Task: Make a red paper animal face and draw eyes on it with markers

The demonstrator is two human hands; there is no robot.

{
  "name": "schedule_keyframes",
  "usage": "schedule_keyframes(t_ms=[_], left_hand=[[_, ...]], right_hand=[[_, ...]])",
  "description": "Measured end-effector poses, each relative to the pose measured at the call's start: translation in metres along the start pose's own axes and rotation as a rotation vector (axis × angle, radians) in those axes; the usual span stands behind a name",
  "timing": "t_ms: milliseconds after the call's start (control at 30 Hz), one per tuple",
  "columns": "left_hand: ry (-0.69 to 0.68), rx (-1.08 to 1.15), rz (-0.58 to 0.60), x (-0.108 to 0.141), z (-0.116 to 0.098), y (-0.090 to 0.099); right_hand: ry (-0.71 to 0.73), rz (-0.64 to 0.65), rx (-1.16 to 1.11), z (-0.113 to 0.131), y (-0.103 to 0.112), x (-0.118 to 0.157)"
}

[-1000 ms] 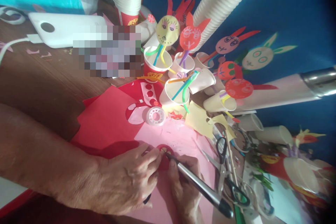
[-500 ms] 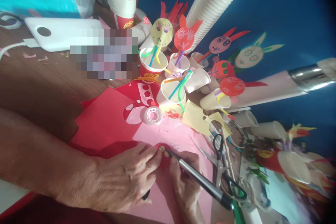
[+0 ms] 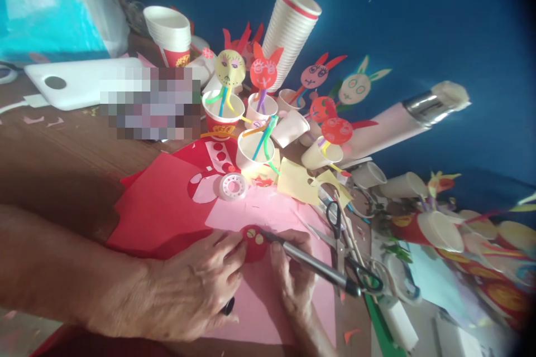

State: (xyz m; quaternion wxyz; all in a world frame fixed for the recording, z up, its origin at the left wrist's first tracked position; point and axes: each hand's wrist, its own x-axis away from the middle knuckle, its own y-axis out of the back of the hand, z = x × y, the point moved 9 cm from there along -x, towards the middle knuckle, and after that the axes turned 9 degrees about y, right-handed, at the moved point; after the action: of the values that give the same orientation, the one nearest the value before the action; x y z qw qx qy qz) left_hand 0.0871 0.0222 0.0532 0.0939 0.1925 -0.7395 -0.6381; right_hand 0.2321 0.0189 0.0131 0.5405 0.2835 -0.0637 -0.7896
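My left hand (image 3: 184, 290) has its fingertips pressed on the left edge of a small red paper circle (image 3: 256, 251), which lies on the pink sheet. Two pale yellow dots show on the circle. A black cap-like piece (image 3: 228, 306) is tucked in the lower fingers of that hand. In my right hand (image 3: 295, 270), a grey-and-black pen (image 3: 320, 265) is gripped between thumb and fingers. Its dark tip meets the circle just beside the dots. Beneath both hands spreads the pink paper sheet (image 3: 310, 312), with red paper (image 3: 154, 201) to the left.
Behind are paper cups (image 3: 255, 150) with paper animal faces (image 3: 263, 72) on coloured stems, and a tall cup stack (image 3: 291, 33). A white tape roll (image 3: 233, 186) sits on the paper. Scissors (image 3: 339, 248) lie right of my hand. A white power bank (image 3: 84, 82) is far left.
The view has shifted, so the cups and papers sit further left. More of the red circle and both yellow dots now shows; the pen stays at its upper right.
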Motion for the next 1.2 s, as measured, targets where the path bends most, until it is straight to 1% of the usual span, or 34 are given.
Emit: schedule_keyframes(t_ms=[67, 233, 300, 400, 500, 533, 600, 700, 933, 1100, 1200], left_hand=[[0.031, 0.033, 0.017, 0.002, 0.002, -0.002], [0.072, 0.073, 0.049, 0.001, 0.003, -0.003], [0.106, 0.073, 0.076, -0.001, 0.004, -0.004], [0.168, 0.055, 0.088, -0.002, 0.005, -0.005], [0.175, 0.023, 0.055, 0.000, 0.003, -0.007], [0.166, 0.017, 0.045, 0.001, 0.002, -0.008], [0.149, 0.004, 0.023, 0.003, 0.000, -0.009], [0.141, -0.014, -0.018, 0.004, -0.001, -0.007], [0.094, -0.021, -0.101, 0.003, -0.001, 0.008], [0.113, 0.007, -0.071, -0.002, 0.001, 0.013], [0.132, 0.013, -0.033, -0.005, 0.002, 0.011]], right_hand=[[0.004, 0.000, -0.049, 0.004, 0.003, -0.006], [0.005, -0.146, -0.040, 0.025, 0.028, -0.027], [-0.009, -0.156, -0.047, 0.030, 0.031, -0.031], [-0.070, -0.098, -0.074, 0.026, 0.021, -0.029], [-0.166, -0.024, -0.085, 0.015, 0.006, -0.017], [-0.174, -0.002, -0.078, 0.013, 0.001, -0.013], [-0.151, 0.022, -0.043, 0.013, -0.005, -0.006], [-0.112, 0.031, 0.012, 0.012, -0.008, 0.000], [-0.082, 0.020, 0.045, 0.005, -0.008, 0.003], [-0.098, 0.020, 0.024, 0.002, -0.010, 0.006], [-0.093, 0.042, 0.008, -0.002, -0.013, 0.009]])
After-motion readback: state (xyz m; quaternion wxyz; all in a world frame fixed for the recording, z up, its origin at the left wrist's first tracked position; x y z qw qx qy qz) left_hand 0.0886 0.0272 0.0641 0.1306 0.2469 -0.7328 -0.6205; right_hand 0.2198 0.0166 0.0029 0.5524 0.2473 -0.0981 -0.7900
